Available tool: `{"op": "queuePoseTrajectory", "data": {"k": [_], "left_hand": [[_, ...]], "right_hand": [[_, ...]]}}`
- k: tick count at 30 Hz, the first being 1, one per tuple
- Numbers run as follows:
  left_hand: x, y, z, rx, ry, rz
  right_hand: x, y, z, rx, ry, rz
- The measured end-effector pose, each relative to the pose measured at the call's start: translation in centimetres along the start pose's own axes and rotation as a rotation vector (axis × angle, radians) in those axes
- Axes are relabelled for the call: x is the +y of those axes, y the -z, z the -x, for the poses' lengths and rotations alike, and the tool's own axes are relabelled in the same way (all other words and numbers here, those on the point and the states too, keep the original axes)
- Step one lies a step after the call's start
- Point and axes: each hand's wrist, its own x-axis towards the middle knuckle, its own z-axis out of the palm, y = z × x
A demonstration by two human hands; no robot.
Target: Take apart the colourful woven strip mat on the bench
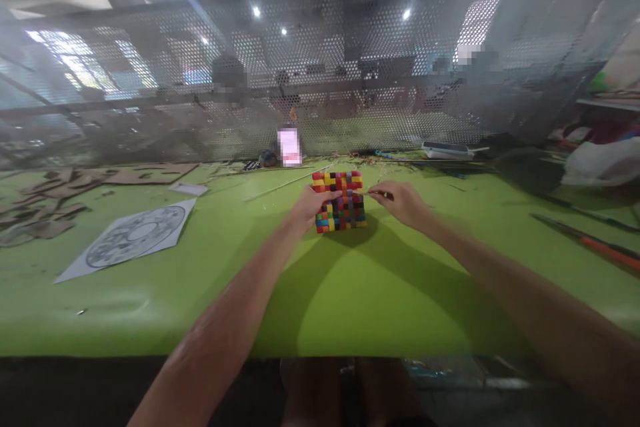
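A small block of multicoloured woven strips stands on the green table in front of me, its checked red, yellow, black, blue and green face toward me. My left hand is closed on its left side, with the thumb laid across the front and the other fingers hidden behind. To its right, my right hand is pinched at the tips around what looks like a thin pale strip by the block's right edge. The strip's far end is too small to make out.
A printed sheet with a ring pattern and cardboard scraps lie left. Behind are a lit, blurred-out screen, a white tray and a perforated metal screen. An orange-handled tool and plastic bag lie right.
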Motion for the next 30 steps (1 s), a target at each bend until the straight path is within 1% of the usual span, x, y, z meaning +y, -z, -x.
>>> {"op": "queuePoseTrajectory", "data": {"k": [4,9,14,18,24,28,30], "left_hand": [[0.0,0.0,-0.3,0.008,-0.004,-0.022],[-0.2,0.2,-0.6,0.027,-0.006,-0.032],[-0.4,0.4,-0.5,-0.013,-0.011,-0.025],[-0.3,0.2,-0.1,-0.028,0.001,-0.001],[-0.2,-0.1,0.0,-0.051,-0.021,0.049],[-0.3,0.0,-0.2,-0.072,0.005,0.059],[-0.2,0.0,-0.2,-0.087,0.019,0.054]], "right_hand": [[-0.2,0.3,0.0,0.029,0.066,0.059],[-1.2,0.8,0.0,0.017,0.089,0.16],[-1.8,1.0,0.0,-0.013,0.109,0.196],[-1.3,0.6,-0.2,-0.009,0.098,0.141],[-0.3,0.3,-0.4,-0.039,0.084,0.015],[0.3,0.4,-0.5,-0.044,0.061,0.006],[0.5,0.7,-0.6,-0.011,0.069,0.013]]}}
